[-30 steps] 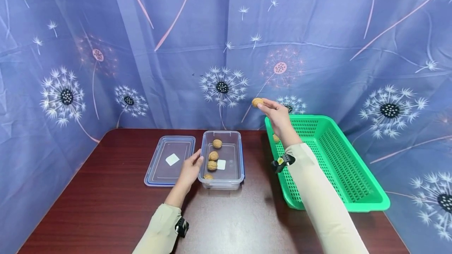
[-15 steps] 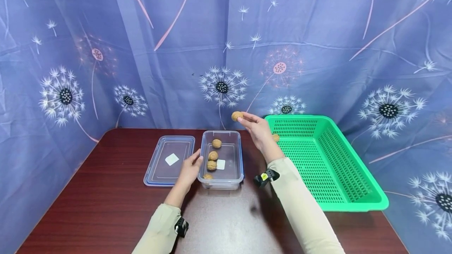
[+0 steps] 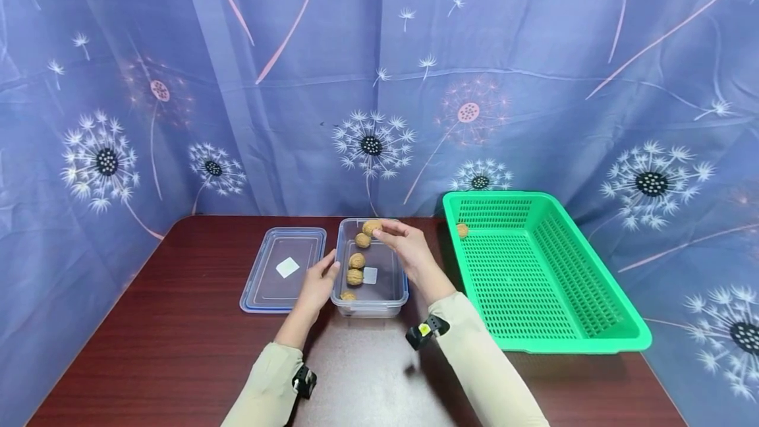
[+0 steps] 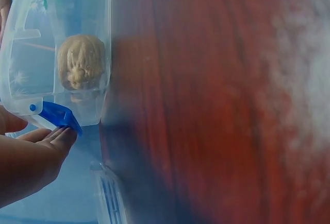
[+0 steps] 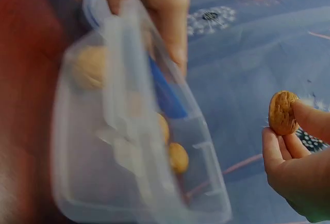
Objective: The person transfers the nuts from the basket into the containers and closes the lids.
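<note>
My right hand pinches a walnut between thumb and fingers, above the far end of a clear plastic container. The right wrist view shows the pinched walnut beside the container's rim, with the fingers under it. Several other walnuts lie inside in a rough line along the left, such as a walnut near the middle. My left hand rests against the container's left side, its fingers fairly straight. Up close, those fingertips touch a blue latch flap.
A clear lid with a blue edge lies left of the container. On the right stands a green slotted basket with one walnut at its far left. A patterned curtain hangs behind the dark wooden table.
My right hand has carried the walnut left and down from above the basket's far left corner to over the container. The left hand has stayed at the container's side.
</note>
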Motion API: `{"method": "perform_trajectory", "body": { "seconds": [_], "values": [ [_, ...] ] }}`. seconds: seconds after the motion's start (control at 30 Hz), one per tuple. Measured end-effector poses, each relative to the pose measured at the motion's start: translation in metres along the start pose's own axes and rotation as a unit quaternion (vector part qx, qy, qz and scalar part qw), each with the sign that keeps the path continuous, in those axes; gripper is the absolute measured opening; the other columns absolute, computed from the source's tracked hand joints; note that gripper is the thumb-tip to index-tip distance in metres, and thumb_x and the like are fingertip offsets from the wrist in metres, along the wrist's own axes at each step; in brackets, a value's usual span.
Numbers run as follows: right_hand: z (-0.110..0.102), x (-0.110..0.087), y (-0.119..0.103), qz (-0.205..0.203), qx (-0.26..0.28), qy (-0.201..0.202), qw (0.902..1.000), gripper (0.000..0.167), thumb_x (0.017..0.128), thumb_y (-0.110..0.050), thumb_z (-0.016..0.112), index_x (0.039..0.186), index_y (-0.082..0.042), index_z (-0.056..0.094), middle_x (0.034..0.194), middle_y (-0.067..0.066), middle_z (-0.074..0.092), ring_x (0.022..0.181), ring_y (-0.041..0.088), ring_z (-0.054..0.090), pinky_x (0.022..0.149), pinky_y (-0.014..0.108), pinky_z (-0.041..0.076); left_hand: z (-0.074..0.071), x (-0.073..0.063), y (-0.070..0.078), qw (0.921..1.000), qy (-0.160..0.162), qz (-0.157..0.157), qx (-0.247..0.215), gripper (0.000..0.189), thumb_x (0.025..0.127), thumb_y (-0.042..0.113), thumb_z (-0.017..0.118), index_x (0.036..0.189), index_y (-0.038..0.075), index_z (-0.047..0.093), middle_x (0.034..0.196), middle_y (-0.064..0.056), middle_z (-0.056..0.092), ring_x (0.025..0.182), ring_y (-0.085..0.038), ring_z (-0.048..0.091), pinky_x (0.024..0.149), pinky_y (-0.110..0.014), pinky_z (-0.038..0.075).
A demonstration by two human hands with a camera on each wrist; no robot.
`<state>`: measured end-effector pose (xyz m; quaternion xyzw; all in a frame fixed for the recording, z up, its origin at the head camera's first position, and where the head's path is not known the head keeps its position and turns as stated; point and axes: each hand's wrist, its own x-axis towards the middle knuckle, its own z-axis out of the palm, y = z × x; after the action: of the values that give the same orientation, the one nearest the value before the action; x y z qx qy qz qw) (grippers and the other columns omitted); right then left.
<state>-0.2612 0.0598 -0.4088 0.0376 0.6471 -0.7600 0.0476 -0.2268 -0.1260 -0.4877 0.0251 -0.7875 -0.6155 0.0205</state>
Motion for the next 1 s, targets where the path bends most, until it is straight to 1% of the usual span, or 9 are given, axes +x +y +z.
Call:
{"method": "perform_trajectory", "body": {
  "seconds": [0.1, 0.27, 0.4, 0.5, 0.67, 0.83, 0.9, 1.0],
  "values": [
    [0.004, -0.006, 0.011, -0.002, -0.005, -0.011, 0.9999, 0.035, 0.085, -0.001, 0.070, 0.119, 0.005, 0.064, 0.105, 0.009, 0.069, 0.085, 0.008, 0.063, 0.094, 0.034, 0.050, 0.000, 0.000, 0.001, 1.0000, 0.002, -0.005, -0.002, 0.045, 0.101, 0.012, 0.048, 0.143, -0.001, 0.041, 0.147, -0.020, 0.040, 0.137, -0.036, 0.033, 0.113, -0.047, 0.030],
    [0.008, -0.014, 0.028, 0.000, -0.019, -0.033, 0.9993, 0.036, 0.085, -0.001, 0.070, 0.119, 0.008, 0.063, 0.105, 0.011, 0.070, 0.085, 0.008, 0.062, 0.091, 0.033, 0.052, 0.001, 0.000, 0.000, 1.0000, 0.008, 0.003, -0.001, 0.044, 0.100, 0.011, 0.048, 0.142, -0.003, 0.043, 0.145, -0.021, 0.041, 0.136, -0.037, 0.035, 0.113, -0.047, 0.030],
    [0.010, -0.016, 0.041, 0.003, -0.028, -0.058, 0.9979, 0.037, 0.085, 0.001, 0.068, 0.120, 0.011, 0.061, 0.108, 0.017, 0.069, 0.088, 0.010, 0.063, 0.090, 0.030, 0.051, 0.001, 0.001, -0.002, 0.9999, 0.010, 0.007, 0.000, 0.043, 0.100, 0.010, 0.048, 0.141, -0.003, 0.043, 0.145, -0.021, 0.041, 0.137, -0.037, 0.034, 0.113, -0.047, 0.029],
    [0.011, -0.017, 0.048, 0.001, -0.045, -0.071, 0.9965, 0.037, 0.085, 0.001, 0.068, 0.119, 0.012, 0.060, 0.110, 0.020, 0.068, 0.088, 0.011, 0.063, 0.092, 0.031, 0.051, 0.001, 0.001, -0.002, 0.9999, 0.009, 0.008, 0.005, 0.043, 0.101, 0.011, 0.048, 0.141, -0.003, 0.043, 0.145, -0.021, 0.041, 0.137, -0.038, 0.033, 0.113, -0.048, 0.029],
    [0.014, -0.018, 0.055, 0.012, -0.067, -0.079, 0.9945, 0.036, 0.083, 0.002, 0.068, 0.117, 0.012, 0.062, 0.111, 0.020, 0.068, 0.087, 0.010, 0.062, 0.091, 0.032, 0.051, 0.001, 0.000, -0.002, 0.9999, 0.009, 0.008, 0.009, 0.043, 0.101, 0.011, 0.048, 0.141, -0.003, 0.043, 0.145, -0.021, 0.041, 0.136, -0.039, 0.034, 0.113, -0.049, 0.029],
    [0.016, -0.017, 0.056, 0.021, -0.087, -0.084, 0.9925, 0.036, 0.081, 0.002, 0.069, 0.115, 0.012, 0.062, 0.115, 0.021, 0.066, 0.091, 0.012, 0.061, 0.095, 0.034, 0.050, 0.001, 0.001, -0.002, 0.9998, 0.011, 0.008, 0.012, 0.043, 0.101, 0.011, 0.048, 0.141, -0.003, 0.044, 0.145, -0.021, 0.041, 0.137, -0.038, 0.033, 0.113, -0.048, 0.028],
    [0.017, -0.017, 0.057, 0.025, -0.092, -0.088, 0.9916, 0.036, 0.081, 0.002, 0.070, 0.114, 0.013, 0.063, 0.115, 0.021, 0.066, 0.092, 0.014, 0.061, 0.096, 0.035, 0.049, 0.001, 0.001, -0.001, 0.9998, 0.010, 0.008, 0.012, 0.043, 0.101, 0.012, 0.048, 0.141, -0.003, 0.043, 0.145, -0.021, 0.041, 0.136, -0.038, 0.034, 0.113, -0.049, 0.029],
    [0.016, -0.017, 0.059, 0.035, -0.098, -0.099, 0.9897, 0.036, 0.081, 0.003, 0.070, 0.114, 0.013, 0.063, 0.111, 0.021, 0.067, 0.089, 0.013, 0.062, 0.094, 0.034, 0.051, 0.001, 0.000, -0.001, 0.9998, 0.011, 0.007, 0.012, 0.043, 0.101, 0.012, 0.048, 0.141, -0.003, 0.043, 0.145, -0.021, 0.041, 0.136, -0.039, 0.034, 0.113, -0.049, 0.029]
  ]
}}
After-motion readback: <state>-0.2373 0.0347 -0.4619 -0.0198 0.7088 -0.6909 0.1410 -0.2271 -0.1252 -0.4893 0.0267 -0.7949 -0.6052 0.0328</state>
